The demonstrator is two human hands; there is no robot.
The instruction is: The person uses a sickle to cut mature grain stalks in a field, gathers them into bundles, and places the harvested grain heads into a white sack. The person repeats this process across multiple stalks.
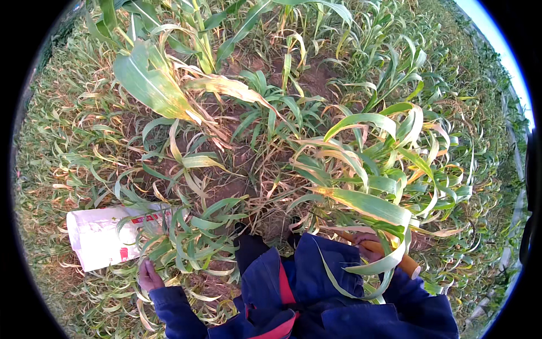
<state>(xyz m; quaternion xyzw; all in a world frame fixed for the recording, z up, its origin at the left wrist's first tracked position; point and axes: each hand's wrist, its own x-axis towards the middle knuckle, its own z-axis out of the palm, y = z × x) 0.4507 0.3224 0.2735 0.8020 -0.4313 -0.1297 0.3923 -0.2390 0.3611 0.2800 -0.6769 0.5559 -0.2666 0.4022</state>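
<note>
Scene: field of young maize-like plants, green and yellowing leaves, patches of bare brown soil point(226, 189) between them, seen from above.
Person: dark blue jacket with a red strip at the front, both sleeves coming in from the lower edge.
Left hand point(149, 277): low left, at the base of a leafy green clump point(186, 240); grip closed around its thin stems, fingers curled, thumb side up.
Green clump: stood just right of the white sack, leaves fanning up and right over the soil, touching the left hand.
Right hand point(370, 248): lower right, mostly hidden behind a broad drooping leaf point(372, 206); grip wrapped on the wooden handle, as far as the leaf let me see.
Wooden handle point(395, 255): orange-brown, round, ran from upper left to lower right across the right hand; blunt end showed by the right sleeve. Working end hidden in the leaves, could not tell what tool.
White sack point(99, 234): lay flat on the ground at left, red print on it, partly covered by leaves, near the left hand but apart from it.
Tall plant point(155, 85): big pale-green leaf upper left, well apart from both hands.
</note>
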